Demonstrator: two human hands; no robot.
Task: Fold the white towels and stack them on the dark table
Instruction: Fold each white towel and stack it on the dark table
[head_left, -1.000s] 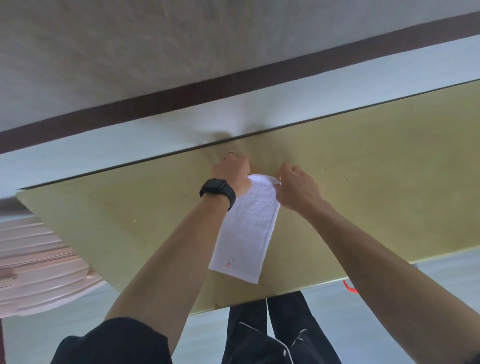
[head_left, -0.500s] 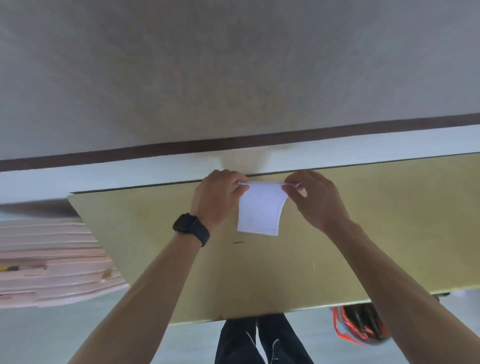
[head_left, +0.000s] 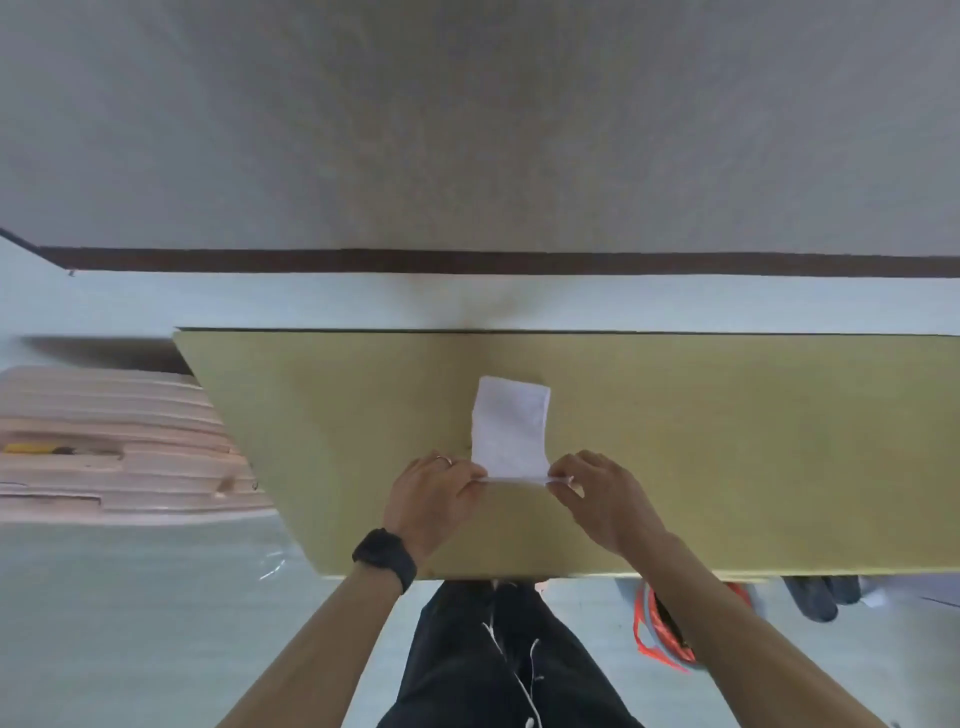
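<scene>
White towel (head_left: 510, 421), pinched nearside by left hand (head_left: 430, 500) and right hand (head_left: 607, 501).

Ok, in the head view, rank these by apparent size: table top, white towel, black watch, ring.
1. table top
2. white towel
3. black watch, smaller despite sitting nearer the camera
4. ring
</scene>
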